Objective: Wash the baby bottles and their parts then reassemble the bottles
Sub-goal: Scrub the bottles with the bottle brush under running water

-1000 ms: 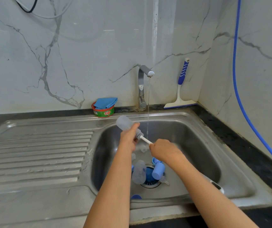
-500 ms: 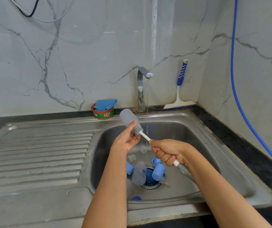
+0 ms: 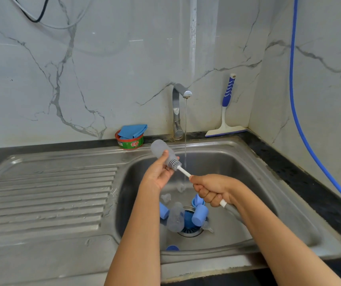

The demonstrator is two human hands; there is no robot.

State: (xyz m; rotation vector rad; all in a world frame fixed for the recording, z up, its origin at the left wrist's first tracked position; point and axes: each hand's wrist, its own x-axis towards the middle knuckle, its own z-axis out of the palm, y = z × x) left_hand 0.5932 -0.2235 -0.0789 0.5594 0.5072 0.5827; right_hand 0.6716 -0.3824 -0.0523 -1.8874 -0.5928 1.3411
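Two bare forearms come up from the bottom edge, and nothing is worn on either: no sleeve reaches into view, so both arms show uncovered from the lower edge to the wrists. The left hand (image 3: pixel 159 172) has no ring, band or glove that I can see, and the wrist below it is plain. The right hand (image 3: pixel 213 189) is likewise ungloved, with no watch or bracelet at the wrist. The fingernails that show on the right hand look short and unpainted.

"Exo" on round green-red tub (image 3: pixel 131 143) behind sink rim.
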